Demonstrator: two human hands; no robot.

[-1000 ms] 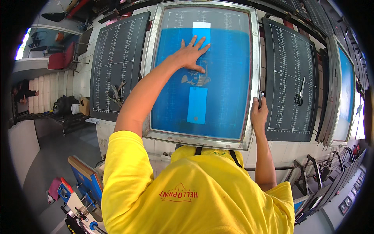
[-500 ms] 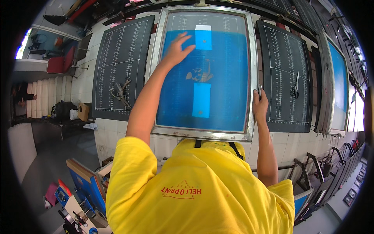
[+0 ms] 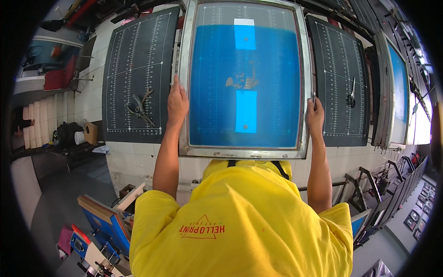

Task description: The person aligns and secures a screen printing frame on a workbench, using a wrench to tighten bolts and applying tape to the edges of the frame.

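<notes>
A screen printing frame (image 3: 303, 78) with blue-coated mesh (image 3: 212, 106) lies in front of me, a pale figure-like design (image 3: 242, 82) at its middle. Through the mesh show two light rectangular pieces (image 3: 246, 111), one above and one below the design. My left hand (image 3: 177, 101) is closed around the frame's left edge, index finger stretched along it. At the right edge, my right hand (image 3: 315, 115) is closed with a small metal tool (image 3: 314, 97) sticking up from its fingers. Its kind is unclear.
Dark boards with white ruled marks flank the frame. Pliers-like metal tools (image 3: 140, 108) lie on the left board (image 3: 124, 60), scissors (image 3: 352, 94) on the right board (image 3: 337, 51). Another blue screen (image 3: 399, 87) stands farther right. A red chair (image 3: 62, 76) is at left.
My left hand has come off from above the mesh, moving left and down onto the frame's left edge. My right hand stays at the right edge. The whole view has shifted slightly.
</notes>
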